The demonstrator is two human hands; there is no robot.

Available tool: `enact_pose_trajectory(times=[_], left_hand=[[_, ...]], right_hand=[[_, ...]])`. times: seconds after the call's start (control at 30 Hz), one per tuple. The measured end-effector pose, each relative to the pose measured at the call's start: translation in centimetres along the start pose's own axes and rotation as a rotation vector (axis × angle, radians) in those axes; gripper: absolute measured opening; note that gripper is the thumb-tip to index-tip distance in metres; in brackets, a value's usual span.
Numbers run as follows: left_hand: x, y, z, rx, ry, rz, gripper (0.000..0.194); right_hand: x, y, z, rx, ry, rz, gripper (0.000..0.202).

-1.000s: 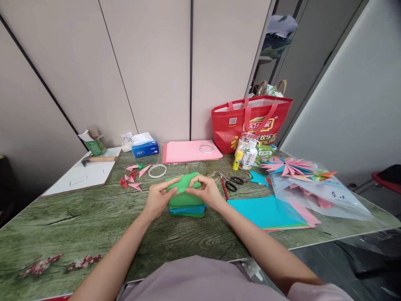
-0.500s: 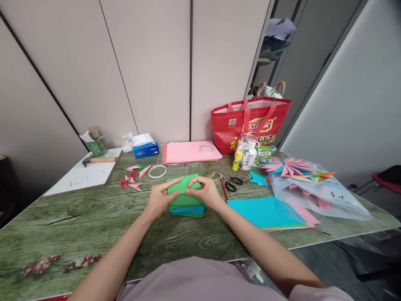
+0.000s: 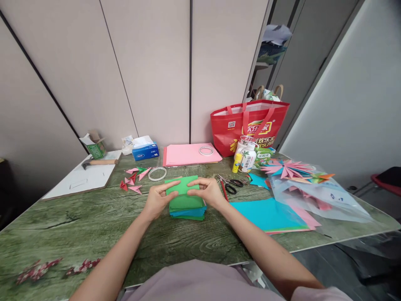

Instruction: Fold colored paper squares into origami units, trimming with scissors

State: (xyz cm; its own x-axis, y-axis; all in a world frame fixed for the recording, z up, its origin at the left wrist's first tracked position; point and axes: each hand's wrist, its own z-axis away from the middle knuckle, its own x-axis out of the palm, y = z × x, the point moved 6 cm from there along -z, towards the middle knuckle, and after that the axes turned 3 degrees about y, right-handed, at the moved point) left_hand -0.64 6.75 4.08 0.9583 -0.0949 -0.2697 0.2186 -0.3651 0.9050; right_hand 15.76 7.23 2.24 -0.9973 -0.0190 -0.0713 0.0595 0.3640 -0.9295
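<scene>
A green sheet of paper is held up between both hands, above a stack of green and blue paper pieces. My left hand pinches its left side, thumb in front and fingers along the upper edge. On the right side, my right hand grips it the same way. A faint crease or edge runs across the paper near the thumbs. Right of my right hand lie black-handled scissors and a red pencil.
Blue sheets lie at right, beside a plastic bag with folded paper. Behind stand a glue stick, a white bottle and a red bag. Farther left are a tape roll, folded pieces and a hammer.
The thumbs have moved apart along the green paper, which shows more of its middle. Both hands stay near the same place, and the view has shifted slightly.
</scene>
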Motion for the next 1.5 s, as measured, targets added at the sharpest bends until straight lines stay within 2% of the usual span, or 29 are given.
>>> enact_pose_trajectory(times=[0.17, 0.3, 0.4, 0.5, 0.63, 0.8, 1.07, 1.17, 1.27, 1.4, 1.5], left_hand=[[0.2, -1.2, 0.0, -0.071, -0.014, 0.126, 0.04], [0.8, -1.3, 0.2, -0.134, -0.042, 0.236, 0.041], [0.6, -1.0, 0.2, -0.09, 0.003, 0.13, 0.032], [0.3, -0.7, 0.2, -0.018, 0.038, -0.005, 0.028], [0.5, -0.5, 0.3, 0.021, 0.024, -0.031, 0.028], [0.6, -0.3, 0.3, -0.018, 0.035, -0.033, 0.03], [0.2, 0.5, 0.2, -0.094, 0.064, 0.101, 0.035], [0.3, 0.1, 0.1, -0.125, 0.066, 0.147, 0.039], [0.3, -0.4, 0.0, -0.137, 0.067, 0.2, 0.041], [0.2, -0.7, 0.0, -0.12, 0.1, 0.11, 0.037], [0.4, -0.5, 0.1, -0.094, 0.086, -0.003, 0.036]], right_hand=[[-0.1, 0.2, -0.1, 0.03, 0.004, -0.019, 0.026], [-0.2, 0.2, 0.0, 0.072, -0.005, -0.07, 0.026], [0.0, 0.4, 0.1, 0.126, -0.012, -0.126, 0.026], [0.0, 0.4, 0.1, 0.097, 0.001, -0.074, 0.024], [0.1, 0.2, 0.4, -0.022, 0.039, 0.089, 0.024], [0.2, 0.4, 0.6, -0.006, 0.038, 0.066, 0.026], [0.3, 0.5, -0.1, 0.111, -0.124, -0.164, 0.02], [0.3, 0.2, -0.1, 0.121, -0.215, -0.237, 0.022], [0.2, 0.1, -0.2, 0.111, -0.245, -0.247, 0.019], [0.5, 0.5, -0.1, 0.087, -0.185, -0.125, 0.021], [0.8, 0.9, 0.1, 0.031, -0.076, -0.013, 0.019]])
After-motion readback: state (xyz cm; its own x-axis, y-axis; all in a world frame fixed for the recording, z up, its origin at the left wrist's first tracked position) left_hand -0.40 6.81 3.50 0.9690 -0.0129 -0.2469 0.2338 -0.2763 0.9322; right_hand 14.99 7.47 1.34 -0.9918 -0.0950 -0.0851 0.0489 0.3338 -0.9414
